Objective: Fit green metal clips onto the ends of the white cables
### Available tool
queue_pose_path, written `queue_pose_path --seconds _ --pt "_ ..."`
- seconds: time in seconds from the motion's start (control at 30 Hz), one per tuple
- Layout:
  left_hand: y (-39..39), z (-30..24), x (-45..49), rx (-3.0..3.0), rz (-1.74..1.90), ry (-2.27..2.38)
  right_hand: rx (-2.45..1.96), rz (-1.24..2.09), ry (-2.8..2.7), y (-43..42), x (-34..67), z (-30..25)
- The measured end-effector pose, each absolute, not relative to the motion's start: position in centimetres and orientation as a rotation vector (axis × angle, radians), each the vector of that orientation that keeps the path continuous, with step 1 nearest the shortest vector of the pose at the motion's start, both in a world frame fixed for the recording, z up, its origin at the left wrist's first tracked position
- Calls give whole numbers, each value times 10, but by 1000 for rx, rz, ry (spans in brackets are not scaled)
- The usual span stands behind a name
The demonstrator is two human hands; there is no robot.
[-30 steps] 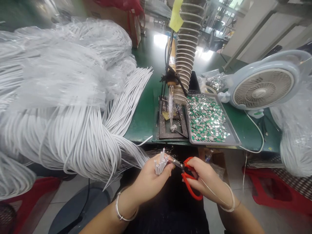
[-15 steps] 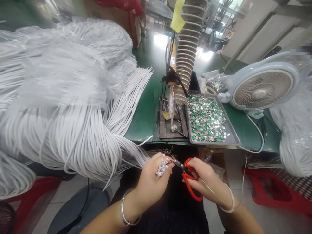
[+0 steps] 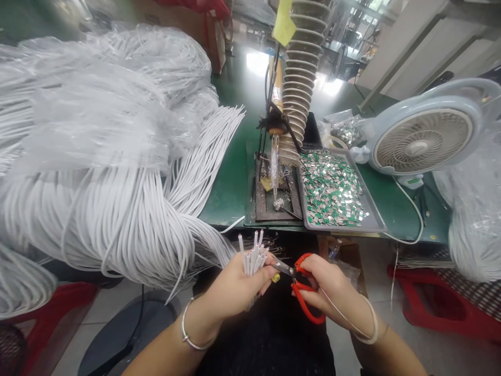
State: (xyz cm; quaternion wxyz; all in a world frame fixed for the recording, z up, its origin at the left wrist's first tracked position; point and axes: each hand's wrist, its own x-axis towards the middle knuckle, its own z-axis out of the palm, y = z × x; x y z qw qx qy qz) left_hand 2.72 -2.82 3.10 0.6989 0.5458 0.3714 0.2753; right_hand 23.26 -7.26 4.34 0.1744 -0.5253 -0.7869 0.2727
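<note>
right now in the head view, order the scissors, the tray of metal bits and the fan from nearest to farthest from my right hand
From the right hand, nearest first:
1. red-handled scissors, held in that hand
2. tray of small metal pieces, on the green bench, straight ahead of the hand
3. desk fan, farther along the bench, ahead and to the right

- No wording can be read anywhere in this view.
- The yellow paper tag (image 3: 284, 23) hanging at the top of the ribbed duct shows no legible marks.
- The small label (image 3: 277, 94) on the handle of the soldering iron is too small and blurred to read.
- The green sticker (image 3: 410, 181) at the base of the desk fan is also too small to read.
</note>
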Motion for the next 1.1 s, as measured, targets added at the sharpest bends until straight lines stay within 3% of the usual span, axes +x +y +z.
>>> queue_pose_path --seconds 0.7,1.1 --pt "-40 25 38 1437 958 1076 -1490 746 -2187 -69 231 44" --pt "-31 32 29 880 708 828 -1406 742 -2285 -69 236 44"
